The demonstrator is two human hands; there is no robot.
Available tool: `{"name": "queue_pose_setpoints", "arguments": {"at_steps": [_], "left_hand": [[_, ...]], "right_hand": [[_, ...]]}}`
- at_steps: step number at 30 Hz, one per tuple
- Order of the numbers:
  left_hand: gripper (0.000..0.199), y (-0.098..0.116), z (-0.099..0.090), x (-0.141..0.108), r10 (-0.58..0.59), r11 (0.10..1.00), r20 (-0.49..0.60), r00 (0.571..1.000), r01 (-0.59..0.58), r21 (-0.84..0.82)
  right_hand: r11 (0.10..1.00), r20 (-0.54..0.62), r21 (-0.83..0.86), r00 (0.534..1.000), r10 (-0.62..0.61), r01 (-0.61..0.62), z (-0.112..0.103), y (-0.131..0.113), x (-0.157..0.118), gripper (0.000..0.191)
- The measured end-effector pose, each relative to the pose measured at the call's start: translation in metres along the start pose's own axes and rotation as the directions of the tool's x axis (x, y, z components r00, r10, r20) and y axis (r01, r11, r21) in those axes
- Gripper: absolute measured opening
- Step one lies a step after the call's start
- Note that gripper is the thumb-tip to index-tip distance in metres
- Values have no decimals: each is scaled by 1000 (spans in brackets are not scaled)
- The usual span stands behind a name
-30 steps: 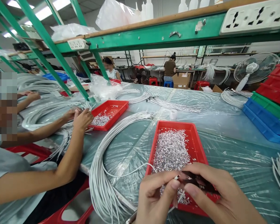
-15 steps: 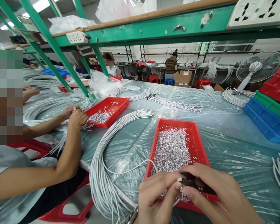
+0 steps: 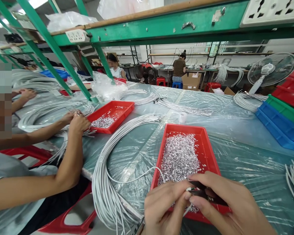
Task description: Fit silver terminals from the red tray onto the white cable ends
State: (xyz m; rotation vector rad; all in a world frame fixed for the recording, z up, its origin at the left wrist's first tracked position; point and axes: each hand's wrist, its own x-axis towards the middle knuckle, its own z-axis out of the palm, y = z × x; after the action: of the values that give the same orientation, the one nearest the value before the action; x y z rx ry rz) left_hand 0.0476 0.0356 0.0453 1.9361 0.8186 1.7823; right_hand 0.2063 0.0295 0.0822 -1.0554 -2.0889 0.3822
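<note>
My left hand (image 3: 164, 204) pinches the end of a white cable (image 3: 147, 172) over the near part of a red tray (image 3: 212, 156). Small silvery metal pieces (image 3: 180, 156) fill much of that tray. My right hand (image 3: 230, 199) is closed around a dark hand tool (image 3: 205, 192), whose jaws are at the cable tip beside my left fingertips. The cable loops back towards a large curved bundle of white cables (image 3: 101, 173) to the left of the tray. The tiny part at the cable tip is too small to tell.
A co-worker's hands (image 3: 79, 120) work beside a second red tray (image 3: 123, 112) at the left. Stacked blue bins (image 3: 276, 125) stand at the right. Further back are more cable bundles (image 3: 186, 107) and a white roll (image 3: 182, 117). A green shelf beam (image 3: 156, 31) crosses overhead.
The view has shifted slightly. The dark tool's jaws now look a little farther apart at the cable tip; both hands keep nearly the same place.
</note>
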Motion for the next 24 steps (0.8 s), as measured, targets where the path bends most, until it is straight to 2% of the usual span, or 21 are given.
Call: {"name": "queue_pose_setpoints", "arguments": {"at_steps": [3,6,16,20,24], "left_hand": [[24,-2,-2,-1,88,989,6,996,-88,116],[23,-2,-2,-3,135,970,-25,991,-127,209],[26,-3,2,-10,136,934,-109,985,-90,346],[23,-2,2,-9,187,901,-73,980,-142,410],[19,-1,3,-9,263,845,-85,961,-187,502]], "right_hand": [[1000,-17,-27,1000,-4,4,2,0,0,17],[999,-39,-45,999,-5,3,3,-1,-1,18],[1000,-24,-13,1000,9,-9,5,-2,1,20],[1000,-18,27,1000,5,-4,7,-1,1,20],[998,1,61,1000,3,-3,9,1,0,21]]}}
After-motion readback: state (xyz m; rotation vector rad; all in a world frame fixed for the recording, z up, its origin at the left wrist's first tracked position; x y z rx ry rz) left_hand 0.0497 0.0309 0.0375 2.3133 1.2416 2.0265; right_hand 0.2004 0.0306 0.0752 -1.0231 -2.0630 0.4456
